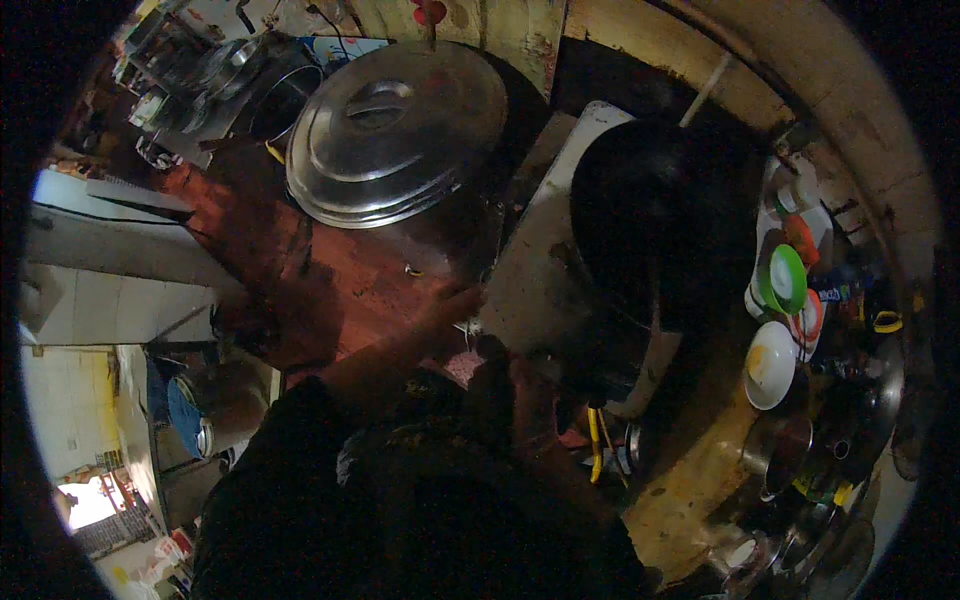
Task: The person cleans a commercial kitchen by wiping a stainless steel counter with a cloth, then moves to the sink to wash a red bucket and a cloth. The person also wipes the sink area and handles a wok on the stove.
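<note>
Deep shadow covers both of my hands. My left hand (459, 302) reaches across in front of a light worktop (517, 289), near its left edge, and its fingers blur into the dark. Lower down, my right hand (529, 379) is close to the front of that worktop; what it touches is hidden. A large round black pan or wok (637, 202) sits on the worktop. Left of it stands a big vessel with a shiny metal lid (405, 142), above a reddish floor (360, 277).
A yellow hose (595, 446) hangs below the worktop. At right, a green-rimmed bowl (787, 279), a white bowl (770, 365) and metal cookware (787, 450) crowd a brownish counter (690, 510). A blue-topped container (187, 416) stands at left. Cookware (232, 67) fills the upper left.
</note>
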Tool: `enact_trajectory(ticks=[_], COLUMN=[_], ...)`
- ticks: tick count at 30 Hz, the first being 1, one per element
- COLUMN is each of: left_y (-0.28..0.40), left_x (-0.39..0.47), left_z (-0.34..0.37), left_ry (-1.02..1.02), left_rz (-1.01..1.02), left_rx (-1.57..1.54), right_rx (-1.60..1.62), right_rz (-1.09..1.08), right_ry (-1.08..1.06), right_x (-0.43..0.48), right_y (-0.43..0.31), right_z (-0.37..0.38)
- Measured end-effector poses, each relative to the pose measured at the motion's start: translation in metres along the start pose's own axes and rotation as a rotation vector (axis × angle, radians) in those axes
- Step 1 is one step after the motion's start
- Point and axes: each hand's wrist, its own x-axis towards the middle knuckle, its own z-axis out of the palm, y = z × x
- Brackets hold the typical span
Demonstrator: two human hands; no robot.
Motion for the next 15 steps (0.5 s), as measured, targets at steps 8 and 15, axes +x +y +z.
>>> enact_trajectory(ticks=[8, 15], left_y=[0.008, 0.064], left_x=[0.003, 0.047], left_z=[-0.017, -0.011], left_ry=[-0.548, -0.662], left_rz=[-0.484, -0.018], left_rx=[-0.611, -0.01], right_rx=[0.387, -0.704], right_rz=[-0.247, -0.423], right_ry=[0.122, 1.022], right_x=[0.078, 0.125], right_y=[-0.016, 0.008], right_z=[0.067, 0.052])
